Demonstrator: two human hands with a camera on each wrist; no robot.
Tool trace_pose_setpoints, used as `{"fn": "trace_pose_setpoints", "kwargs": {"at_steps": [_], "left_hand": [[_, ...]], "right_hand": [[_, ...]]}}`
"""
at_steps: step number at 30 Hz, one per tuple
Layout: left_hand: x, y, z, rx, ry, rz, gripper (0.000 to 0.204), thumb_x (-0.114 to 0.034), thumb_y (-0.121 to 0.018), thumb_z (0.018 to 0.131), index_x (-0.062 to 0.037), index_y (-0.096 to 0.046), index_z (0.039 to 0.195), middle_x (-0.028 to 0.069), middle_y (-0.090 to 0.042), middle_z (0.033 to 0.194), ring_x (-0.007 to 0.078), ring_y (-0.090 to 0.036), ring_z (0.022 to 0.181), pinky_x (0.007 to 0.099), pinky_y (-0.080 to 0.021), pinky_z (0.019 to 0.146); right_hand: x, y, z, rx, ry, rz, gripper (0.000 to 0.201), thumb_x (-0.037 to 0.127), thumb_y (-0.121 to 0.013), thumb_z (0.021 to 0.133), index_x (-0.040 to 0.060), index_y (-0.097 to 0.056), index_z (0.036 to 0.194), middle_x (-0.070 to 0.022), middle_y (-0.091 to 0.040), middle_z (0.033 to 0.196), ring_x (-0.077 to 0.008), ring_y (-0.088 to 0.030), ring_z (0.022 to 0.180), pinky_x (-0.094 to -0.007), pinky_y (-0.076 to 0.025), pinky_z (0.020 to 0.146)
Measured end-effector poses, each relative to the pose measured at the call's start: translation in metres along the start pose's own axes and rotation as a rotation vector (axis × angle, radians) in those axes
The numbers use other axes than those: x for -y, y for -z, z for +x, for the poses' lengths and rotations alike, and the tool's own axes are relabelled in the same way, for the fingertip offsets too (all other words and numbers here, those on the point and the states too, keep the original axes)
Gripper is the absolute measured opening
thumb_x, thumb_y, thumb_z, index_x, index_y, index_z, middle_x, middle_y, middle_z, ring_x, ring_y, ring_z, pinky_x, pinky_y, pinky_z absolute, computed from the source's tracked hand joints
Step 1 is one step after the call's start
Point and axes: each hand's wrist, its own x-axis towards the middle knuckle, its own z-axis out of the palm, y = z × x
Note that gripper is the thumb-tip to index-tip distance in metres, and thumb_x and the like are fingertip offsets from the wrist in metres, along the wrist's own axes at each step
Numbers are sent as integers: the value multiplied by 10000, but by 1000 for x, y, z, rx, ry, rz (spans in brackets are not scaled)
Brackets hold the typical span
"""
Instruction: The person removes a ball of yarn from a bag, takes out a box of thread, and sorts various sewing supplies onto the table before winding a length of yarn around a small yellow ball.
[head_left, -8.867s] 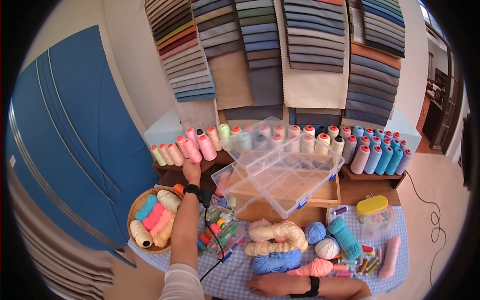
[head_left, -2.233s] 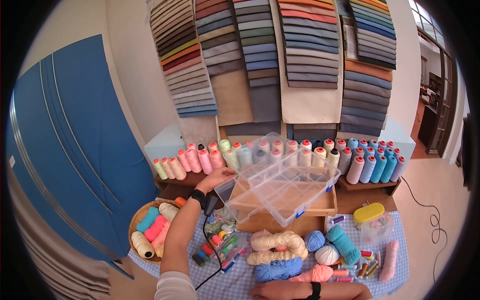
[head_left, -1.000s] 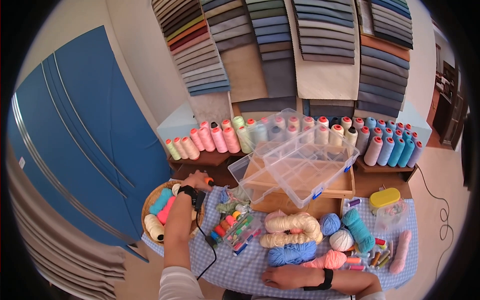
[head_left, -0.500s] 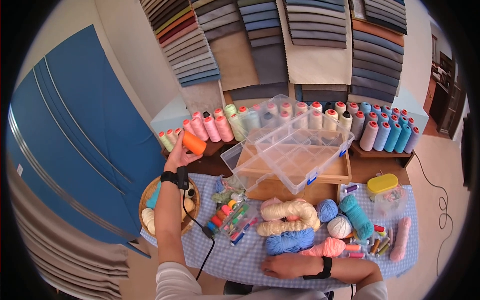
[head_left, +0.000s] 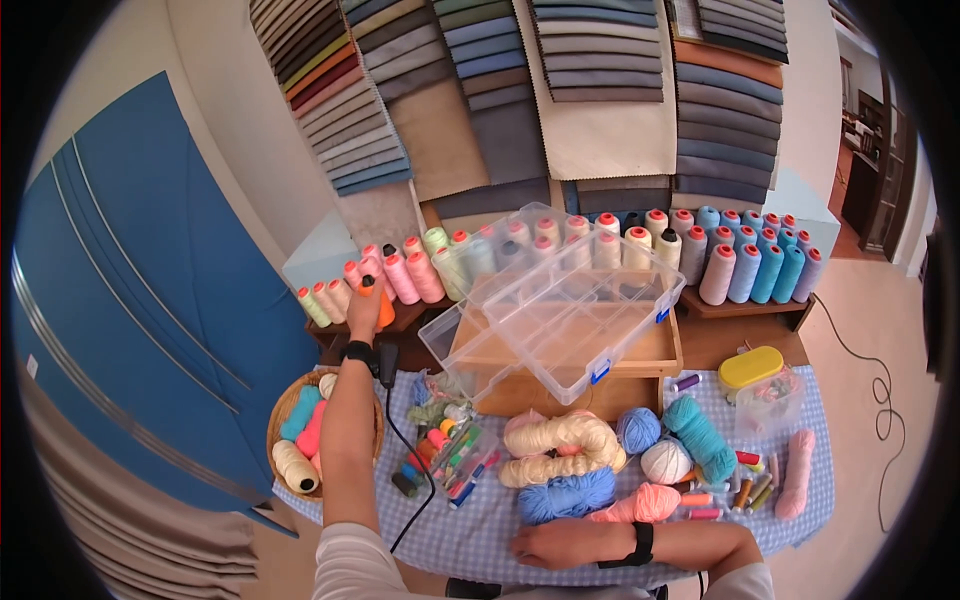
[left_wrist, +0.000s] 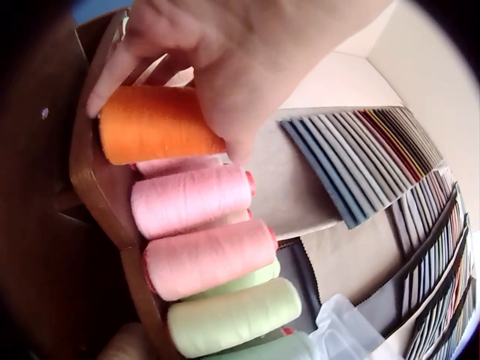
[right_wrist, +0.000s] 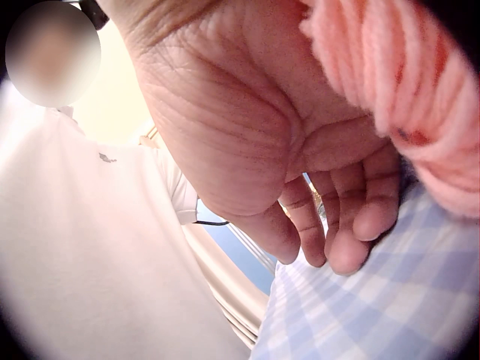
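Observation:
My left hand (head_left: 363, 318) grips an orange thread cone (head_left: 386, 310) upright at the left part of the shelf, among the pink thread cones (head_left: 425, 277). In the left wrist view, thumb and fingers span the orange cone (left_wrist: 154, 124) from top to base, right beside a pink cone (left_wrist: 191, 201). My right hand (head_left: 572, 543) rests on the blue checked cloth near the front edge, holding nothing. Its fingers hang loosely curled in the right wrist view, with a salmon yarn skein (right_wrist: 409, 90) next to the palm.
A clear divided plastic case (head_left: 560, 320) lies tilted over a wooden tray (head_left: 650, 345). Left of my forearm stands a wicker basket (head_left: 377, 440) of yarn. Cream and blue skeins (head_left: 567, 495), small spools and a yellow-lidded box (head_left: 750, 368) lie on the cloth.
Earlier my left hand was at the pink cones, which now stand more in line. It then took the orange cone from beside the basket, lifted it and brought it to the shelf. The right hand stayed.

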Motion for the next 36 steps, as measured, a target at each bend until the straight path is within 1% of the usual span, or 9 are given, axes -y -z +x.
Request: {"fn": "trace_pose_setpoints", "kwargs": {"at_steps": [2,13,18,22,23,26,30,34,36], "left_hand": [[-10,0,-7,5,64,60,736,-628,-614,803,6,-589,1175,163,-645,1040,330,-666,855,429,-578,521],[29,-15,-5,-140,61,276,582,-328,-825,708,56,-583,1072,194,-677,905,280,-696,656,357,-569,488],[48,-19,3,-224,95,21,525,-225,-834,711,78,-576,1053,203,-675,929,273,-695,647,347,-581,481],[75,-16,12,-118,-15,49,471,-191,-803,754,49,-576,1090,143,-661,905,235,-646,580,341,-574,450],[104,-22,33,-69,17,-196,434,-192,-791,767,23,-592,1087,109,-649,871,222,-612,544,340,-562,433],[73,-17,2,-47,101,-68,294,-164,-680,817,-52,-593,1074,71,-622,814,191,-586,500,298,-513,402],[72,-15,1,25,165,-107,280,-165,-657,824,-31,-579,1057,67,-571,744,195,-588,496,308,-514,395],[46,-3,-30,77,166,-238,230,-152,-631,849,0,-561,1007,88,-571,788,208,-611,555,303,-538,454],[33,2,-47,47,67,-352,317,-154,-617,872,9,-527,1128,85,-599,877,191,-615,593,286,-546,489]], "right_hand": [[3,4,0,97,-60,15,202,221,-511,949,32,-533,1016,-171,-582,972,-382,-605,885,-448,-507,746],[8,8,0,30,-32,38,218,203,-494,944,-10,-533,971,-197,-609,891,-400,-618,821,-463,-513,708],[4,5,-1,16,-41,49,224,196,-488,946,-24,-533,946,-212,-603,888,-404,-616,823,-470,-505,713],[6,6,-1,48,-42,0,229,216,-499,948,-11,-519,969,-204,-578,917,-391,-604,862,-478,-490,737],[9,8,0,96,-64,-17,231,212,-504,943,-17,-524,963,-209,-583,899,-393,-603,860,-478,-487,736],[2,-2,-1,-76,35,46,234,172,-512,900,-57,-561,890,-248,-623,812,-437,-608,785,-501,-482,700],[-3,-8,5,-58,21,-4,258,188,-545,874,-64,-599,879,-252,-638,799,-426,-624,788,-498,-485,686],[0,-2,3,-35,15,5,254,193,-558,867,-52,-620,888,-240,-648,809,-423,-629,791,-487,-491,685],[0,-1,1,-58,24,-7,248,195,-561,865,-42,-628,885,-235,-651,815,-422,-630,792,-488,-492,690]]}}
